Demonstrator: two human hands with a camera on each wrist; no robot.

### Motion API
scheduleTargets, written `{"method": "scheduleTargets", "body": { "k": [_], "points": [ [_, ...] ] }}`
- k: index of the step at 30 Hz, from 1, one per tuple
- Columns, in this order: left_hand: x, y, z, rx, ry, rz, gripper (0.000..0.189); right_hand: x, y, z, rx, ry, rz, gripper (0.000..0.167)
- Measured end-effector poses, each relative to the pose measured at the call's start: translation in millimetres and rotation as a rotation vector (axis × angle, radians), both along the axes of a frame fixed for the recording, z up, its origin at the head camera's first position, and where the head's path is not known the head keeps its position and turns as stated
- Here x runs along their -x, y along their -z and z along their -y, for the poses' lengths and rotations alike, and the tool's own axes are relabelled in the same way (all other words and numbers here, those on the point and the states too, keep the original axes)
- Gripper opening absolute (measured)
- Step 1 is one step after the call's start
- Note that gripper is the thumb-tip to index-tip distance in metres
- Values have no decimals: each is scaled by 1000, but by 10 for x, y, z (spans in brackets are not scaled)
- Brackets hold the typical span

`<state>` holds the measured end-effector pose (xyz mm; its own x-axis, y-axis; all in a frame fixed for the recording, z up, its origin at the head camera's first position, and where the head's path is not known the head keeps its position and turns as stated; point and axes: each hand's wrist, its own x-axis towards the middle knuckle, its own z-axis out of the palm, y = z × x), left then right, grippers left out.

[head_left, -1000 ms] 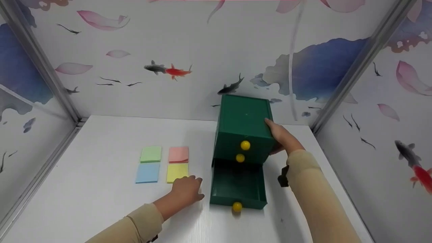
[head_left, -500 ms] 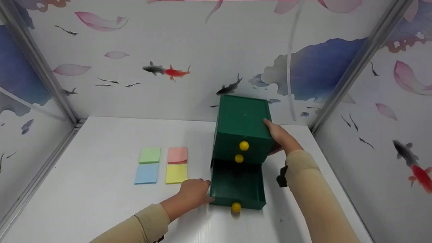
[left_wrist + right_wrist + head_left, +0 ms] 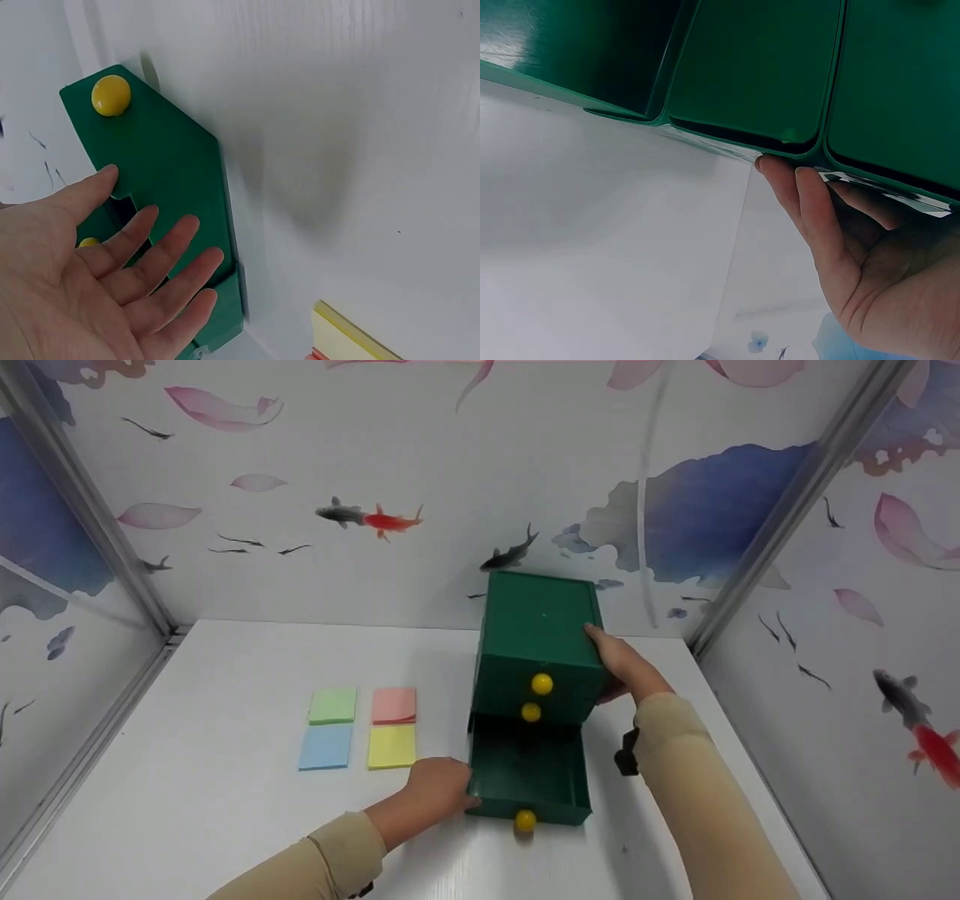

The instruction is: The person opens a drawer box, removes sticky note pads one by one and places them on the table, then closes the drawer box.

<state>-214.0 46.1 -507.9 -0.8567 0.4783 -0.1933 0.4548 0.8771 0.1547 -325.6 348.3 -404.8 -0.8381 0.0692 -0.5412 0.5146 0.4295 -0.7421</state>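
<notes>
A green drawer cabinet [image 3: 540,619] with yellow knobs stands right of centre in the head view. Its bottom drawer [image 3: 529,769] is pulled out, with no contents visible in it. My left hand [image 3: 439,789] is at the drawer's left side; in the left wrist view its fingers are spread and lightly bent along the outer wall, the thumb near the front edge. My right hand [image 3: 626,664] rests on the cabinet's right side, thumb at the top edge and fingertips against the side wall [image 3: 757,150]. Part of that hand is hidden in the head view.
Left of the drawer lie green [image 3: 333,706], pink [image 3: 394,706], blue [image 3: 325,746] and yellow [image 3: 391,746] sticky note pads in a two-by-two layout. White walls with fish prints and metal corner posts [image 3: 806,510] enclose the white table [image 3: 187,780].
My left hand has moved right, from beside the yellow pad to the drawer's left wall, and has hardly moved in the last half second. The right hand and the cabinet keep their places.
</notes>
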Motion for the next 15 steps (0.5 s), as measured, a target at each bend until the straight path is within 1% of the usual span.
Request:
{"method": "scheduleTargets", "body": {
  "k": [6,11,15],
  "points": [
    [7,-17,-36,-21,2,10,33,7,-7,-14,-1,8,3,91],
    [45,25,-52,-65,25,-12,29,6,7,-15,-16,2,-7,92],
    [70,19,-64,-82,17,16,27,-1,10,-12,-22,6,0,93]
  ]
}}
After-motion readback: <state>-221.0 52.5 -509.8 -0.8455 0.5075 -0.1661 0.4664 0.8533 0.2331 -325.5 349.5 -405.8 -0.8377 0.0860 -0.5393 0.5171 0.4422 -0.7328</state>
